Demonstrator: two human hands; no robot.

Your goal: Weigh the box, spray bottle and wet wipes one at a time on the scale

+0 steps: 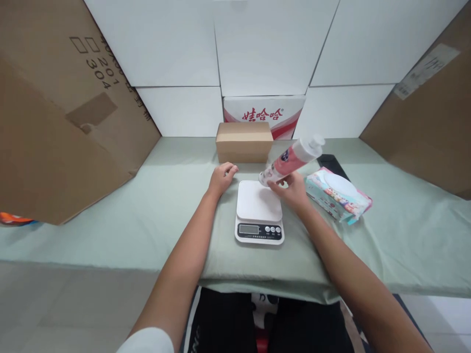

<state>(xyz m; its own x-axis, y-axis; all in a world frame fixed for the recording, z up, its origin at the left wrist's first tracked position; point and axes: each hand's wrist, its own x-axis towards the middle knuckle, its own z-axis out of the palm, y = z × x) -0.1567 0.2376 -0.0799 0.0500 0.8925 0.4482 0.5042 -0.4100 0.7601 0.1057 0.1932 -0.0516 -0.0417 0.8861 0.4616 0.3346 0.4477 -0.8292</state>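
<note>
My right hand (pixel 294 191) pinches the lower end of a pink-and-white bottle (pixel 289 159), tilted with its cap up to the right, by the back edge of the scale (pixel 258 203); I can't tell whether they touch. My left hand (pixel 222 177) rests half-open, fingers loosely bent, on the counter (pixel 176 196). A brown box (pixel 244 143) sits close behind, a wipes pack (pixel 336 193) crowds my right wrist, and cardboard (pixel 47 113) walls off the left.

The bottle (pixel 289 163) is pink and white, the scale (pixel 258 202) is white with a black strip (pixel 260 231), the small box (pixel 243 149) is brown, and the cloth (pixel 158 211) is pale green.
</note>
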